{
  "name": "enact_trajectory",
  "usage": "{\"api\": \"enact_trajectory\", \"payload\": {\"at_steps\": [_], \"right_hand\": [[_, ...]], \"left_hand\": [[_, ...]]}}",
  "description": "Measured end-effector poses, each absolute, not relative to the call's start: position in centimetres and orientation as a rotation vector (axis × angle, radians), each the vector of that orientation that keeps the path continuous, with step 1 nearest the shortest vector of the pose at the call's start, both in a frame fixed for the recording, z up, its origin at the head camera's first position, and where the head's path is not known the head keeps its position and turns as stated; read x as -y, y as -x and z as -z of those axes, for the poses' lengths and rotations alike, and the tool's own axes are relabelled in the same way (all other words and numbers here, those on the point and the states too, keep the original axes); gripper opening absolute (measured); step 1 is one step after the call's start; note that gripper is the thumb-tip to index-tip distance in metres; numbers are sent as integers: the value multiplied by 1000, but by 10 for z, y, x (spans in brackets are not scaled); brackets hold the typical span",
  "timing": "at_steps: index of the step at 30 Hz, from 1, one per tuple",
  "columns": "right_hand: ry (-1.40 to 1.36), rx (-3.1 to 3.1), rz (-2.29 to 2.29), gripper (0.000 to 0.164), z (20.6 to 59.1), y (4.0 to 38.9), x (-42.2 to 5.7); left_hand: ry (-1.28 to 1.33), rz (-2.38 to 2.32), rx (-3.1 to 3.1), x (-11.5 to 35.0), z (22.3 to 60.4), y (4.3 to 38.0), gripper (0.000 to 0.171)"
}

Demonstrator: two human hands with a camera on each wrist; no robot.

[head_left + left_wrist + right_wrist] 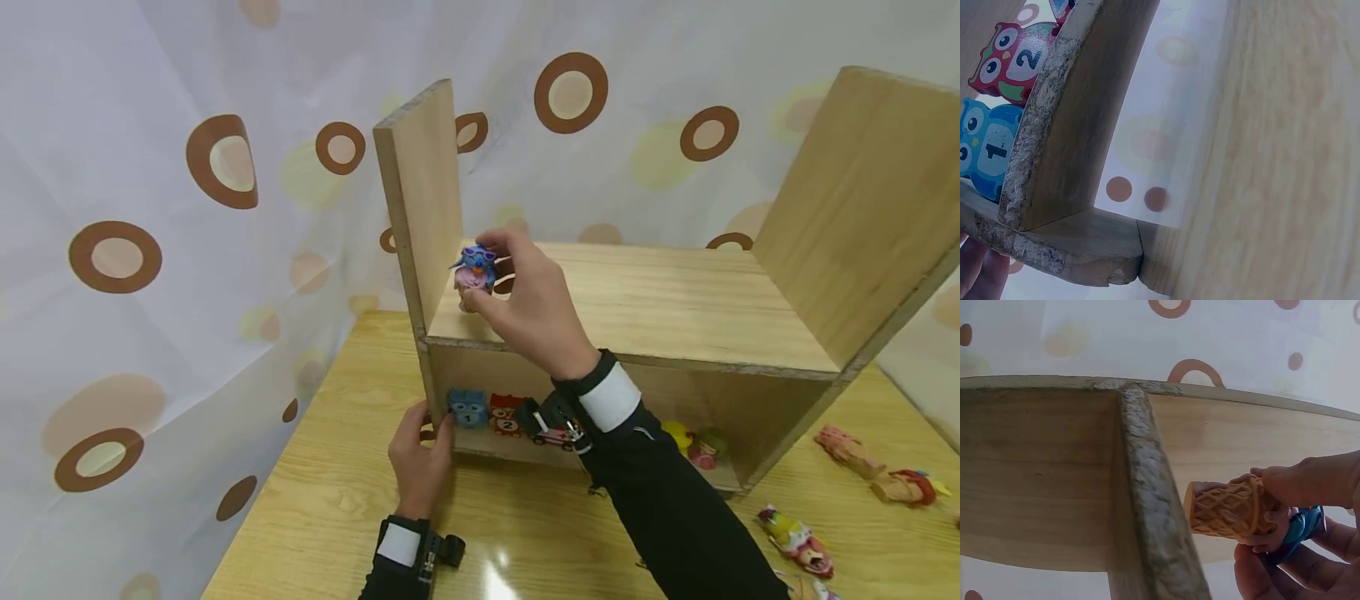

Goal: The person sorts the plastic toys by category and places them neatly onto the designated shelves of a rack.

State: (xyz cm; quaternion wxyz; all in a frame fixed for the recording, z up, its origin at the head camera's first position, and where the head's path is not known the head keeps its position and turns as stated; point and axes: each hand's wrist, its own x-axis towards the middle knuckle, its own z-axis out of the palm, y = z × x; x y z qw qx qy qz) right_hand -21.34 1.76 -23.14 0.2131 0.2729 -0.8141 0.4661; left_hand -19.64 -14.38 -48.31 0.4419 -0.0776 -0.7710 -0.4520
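Note:
My right hand (536,304) pinches an ice cream cone figurine (474,279) between thumb and fingers. A blue character with glasses sits on its pink swirl, above a waffle-patterned cone (1225,509). The hand holds it upright close over the left end of the upper board (645,292) of a wooden shelf, beside the left side panel (420,200). Lower down, my left hand (422,462) grips the front edge of that panel. In the left wrist view only its fingertips (985,272) show, at the panel's outer side.
Inside the lower compartment stand a blue owl block (468,408), a red owl block (506,414) and a yellow figurine (677,435), partly behind my right arm. Several figurines, one with a pink and yellow top (798,542), lie on the table (330,467) at the right.

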Motion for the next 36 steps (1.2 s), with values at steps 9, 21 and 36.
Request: {"api": "enact_trajectory", "payload": {"at_steps": [9, 21, 36], "right_hand": [[-748, 2295, -1181, 48, 236, 219, -18], [-742, 2339, -1042, 52, 241, 218, -20], [-644, 2223, -1015, 56, 242, 201, -25]], "left_hand": [[220, 1163, 1916, 133, 482, 197, 27], [248, 1198, 1899, 130, 478, 194, 26], [240, 1190, 1899, 134, 477, 189, 28]]}}
